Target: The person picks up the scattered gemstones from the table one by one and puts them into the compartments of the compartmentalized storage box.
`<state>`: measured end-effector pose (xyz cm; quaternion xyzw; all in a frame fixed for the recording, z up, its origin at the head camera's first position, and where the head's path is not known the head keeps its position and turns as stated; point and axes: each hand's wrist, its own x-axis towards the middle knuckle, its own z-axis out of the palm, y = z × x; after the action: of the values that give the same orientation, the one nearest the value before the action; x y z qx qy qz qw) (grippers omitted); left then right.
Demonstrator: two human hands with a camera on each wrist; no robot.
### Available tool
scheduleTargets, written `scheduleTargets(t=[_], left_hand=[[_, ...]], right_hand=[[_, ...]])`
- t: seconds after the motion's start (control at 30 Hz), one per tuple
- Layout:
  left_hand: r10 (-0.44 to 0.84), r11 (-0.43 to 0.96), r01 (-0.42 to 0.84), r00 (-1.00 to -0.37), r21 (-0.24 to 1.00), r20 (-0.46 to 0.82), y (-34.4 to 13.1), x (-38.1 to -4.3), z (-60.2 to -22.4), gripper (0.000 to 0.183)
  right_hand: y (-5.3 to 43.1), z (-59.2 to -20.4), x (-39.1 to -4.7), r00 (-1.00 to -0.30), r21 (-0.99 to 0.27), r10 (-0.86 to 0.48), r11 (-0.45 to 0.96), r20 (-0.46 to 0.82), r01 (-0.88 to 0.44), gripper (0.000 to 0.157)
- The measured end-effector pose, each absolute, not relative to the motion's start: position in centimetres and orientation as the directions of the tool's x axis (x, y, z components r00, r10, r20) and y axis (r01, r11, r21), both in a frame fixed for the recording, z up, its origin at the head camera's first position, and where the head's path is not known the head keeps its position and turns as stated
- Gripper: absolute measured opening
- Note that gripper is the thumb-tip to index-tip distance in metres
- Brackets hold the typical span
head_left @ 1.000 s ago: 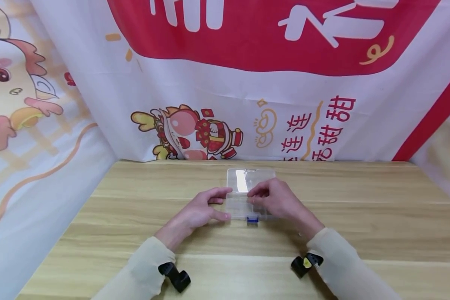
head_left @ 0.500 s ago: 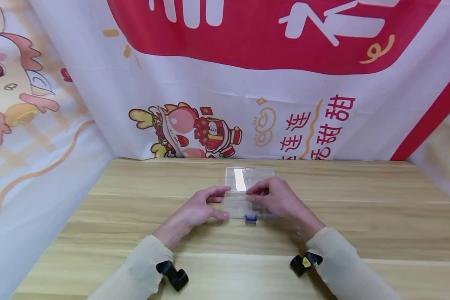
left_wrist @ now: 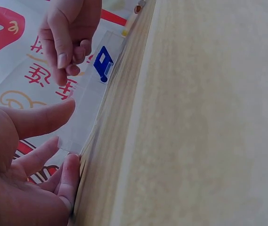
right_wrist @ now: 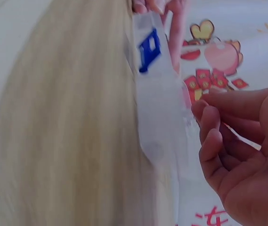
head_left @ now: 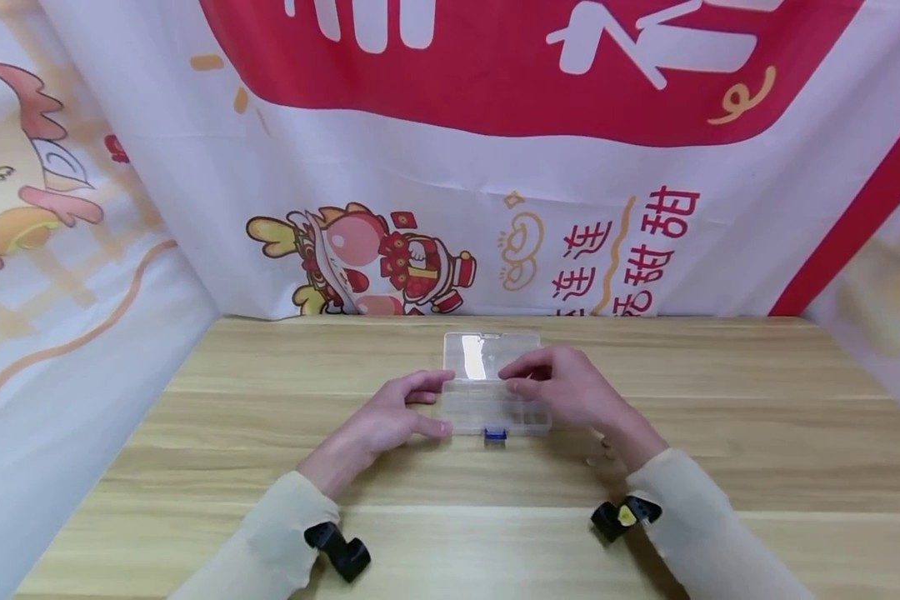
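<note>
A clear plastic compartment box (head_left: 495, 408) lies on the table with its lid (head_left: 506, 354) laid back toward the curtain and a blue latch (head_left: 495, 437) at its front. My left hand (head_left: 401, 408) is at the box's left end, thumb by the front corner and index finger by the back corner. Over the right part of the box is my right hand (head_left: 570, 385), its fingers loosely bent and thumb close to the index finger. Nothing shows between those fingertips in the right wrist view, where the right hand (right_wrist: 247, 136) sits beside the box.
Small items (head_left: 598, 454) lie on the wooden table (head_left: 735, 417), partly beside the right wrist. A printed white and red curtain (head_left: 390, 167) rises behind the table's back edge. Black cameras are strapped to both sleeves (head_left: 270, 533).
My right hand has lifted from the box's compartments and shifted slightly right, uncovering more of the box. The left hand keeps its place at the left end. The head view has drifted slightly.
</note>
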<state>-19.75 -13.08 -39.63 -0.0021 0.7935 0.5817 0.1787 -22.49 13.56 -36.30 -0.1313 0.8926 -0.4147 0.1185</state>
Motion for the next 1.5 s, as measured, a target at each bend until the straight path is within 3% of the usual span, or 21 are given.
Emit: scheduleTargets(t=[0.3, 0.67, 1.03, 1.5], left_hand=[[0.209, 0.316, -0.212, -0.935, 0.925, -0.286, -13.2, -19.8, -39.5, 0.074], [0.211, 0.323, -0.207, -0.936, 0.924, -0.284, -13.0, -19.8, -39.5, 0.074], [0.196, 0.332, -0.216, -0.936, 0.918, -0.291, -13.3, -19.7, -39.5, 0.074], [0.207, 0.312, -0.219, -0.934, 0.925, -0.291, -13.0, -19.7, -39.5, 0.075]], right_hand=[[17.3, -36.1, -23.5, -0.914, -0.769, -0.401, 0.602, -0.058, -0.215, 0.021], [21.3, -36.5, -24.1, -0.907, -0.801, -0.414, 0.565, -0.07, -0.196, 0.023], [24.7, -38.0, -25.3, -0.919, -0.771, -0.349, 0.63, -0.181, -0.088, 0.025], [26.2, -38.5, -25.5, -0.852, -0.808, -0.441, 0.588, -0.282, -0.037, 0.027]])
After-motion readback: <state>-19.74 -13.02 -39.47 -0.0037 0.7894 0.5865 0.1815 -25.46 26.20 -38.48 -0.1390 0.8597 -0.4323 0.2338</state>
